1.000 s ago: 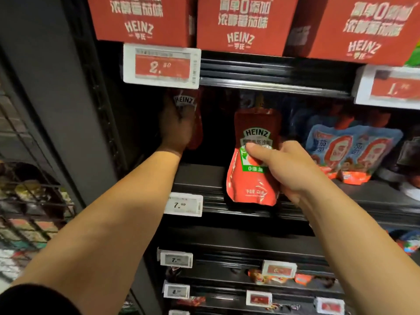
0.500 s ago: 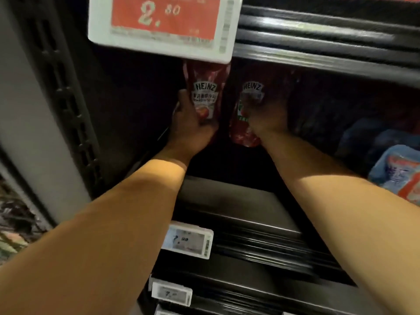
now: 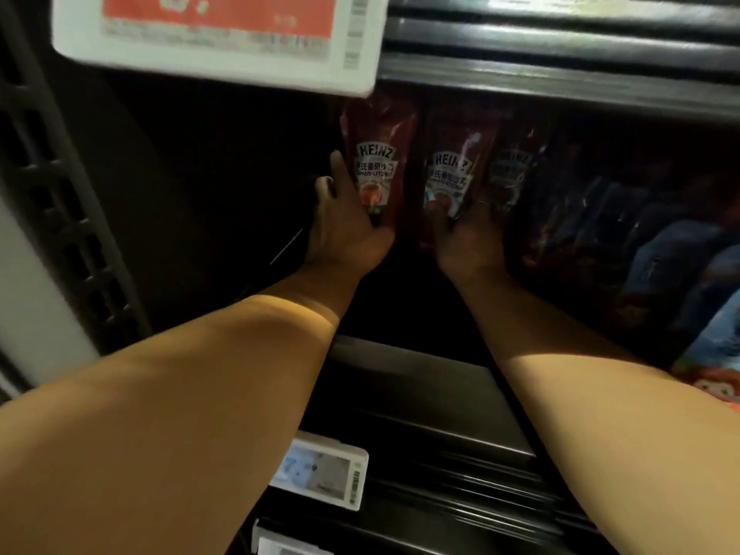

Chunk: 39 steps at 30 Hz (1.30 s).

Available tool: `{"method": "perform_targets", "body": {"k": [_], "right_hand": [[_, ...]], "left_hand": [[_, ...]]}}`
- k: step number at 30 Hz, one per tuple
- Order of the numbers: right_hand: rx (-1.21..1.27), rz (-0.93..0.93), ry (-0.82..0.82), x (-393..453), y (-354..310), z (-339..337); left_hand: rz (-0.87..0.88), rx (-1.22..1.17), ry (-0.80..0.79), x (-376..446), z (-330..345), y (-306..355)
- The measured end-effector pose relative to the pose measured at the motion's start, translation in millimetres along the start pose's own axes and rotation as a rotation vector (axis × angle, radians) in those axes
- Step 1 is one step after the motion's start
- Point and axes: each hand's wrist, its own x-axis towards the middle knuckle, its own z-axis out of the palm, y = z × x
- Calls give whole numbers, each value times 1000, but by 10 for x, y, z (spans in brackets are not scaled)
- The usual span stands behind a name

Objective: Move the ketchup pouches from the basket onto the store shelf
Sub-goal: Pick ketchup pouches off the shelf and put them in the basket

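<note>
Nearest you, a small price tag (image 3: 320,476) hung on the dark shelf (image 3: 420,394) lip, and both your forearms ran over it into the deep bay. Your left hand (image 3: 348,230) cupped the left ketchup pouch (image 3: 378,162) low down, thumb across its label, holding it upright at the back. Your right hand (image 3: 470,238) was at the foot of the middle pouch (image 3: 448,170), though its fingers were too shadowed to tell a grip from a resting touch. A third pouch (image 3: 514,170) stood just beside it. You looked to be seating them; next, I judge, you needed to let go gently so neither toppled, then return to the basket, out of view here.
</note>
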Motion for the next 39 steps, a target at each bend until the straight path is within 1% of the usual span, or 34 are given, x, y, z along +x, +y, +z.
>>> {"method": "perform_targets", "body": {"k": [2, 4, 7, 9, 11, 13, 17, 24, 28, 35, 39], "right_hand": [[-75, 48, -6, 33, 3, 37], [-97, 83, -15, 56, -10, 85], [-29, 107, -26, 111, -62, 152], [56, 116, -19, 144, -87, 200], [99, 73, 9, 148, -73, 226], [118, 25, -4, 142, -32, 210], [71, -7, -114, 160, 42, 170], [40, -26, -127, 208, 36, 196], [23, -8, -124, 246, 76, 228], [16, 12, -235, 300, 117, 269], [14, 18, -209, 237, 80, 222]], "left_hand": [[65, 13, 42, -9, -4, -15], [146, 50, 80, -19, -5, -45], [189, 163, 40, 10, 16, -74], [190, 203, 14, 68, 43, -94], [181, 206, 12, 124, 87, -107], [155, 184, 13, 177, 124, -108], [125, 142, 11, 267, 172, -110], [100, 102, 24, 313, 207, -119], [63, 71, -12, 342, 228, -117], [77, 64, -11, 322, 216, -105], [83, 61, 9, 247, 157, -84]]}}
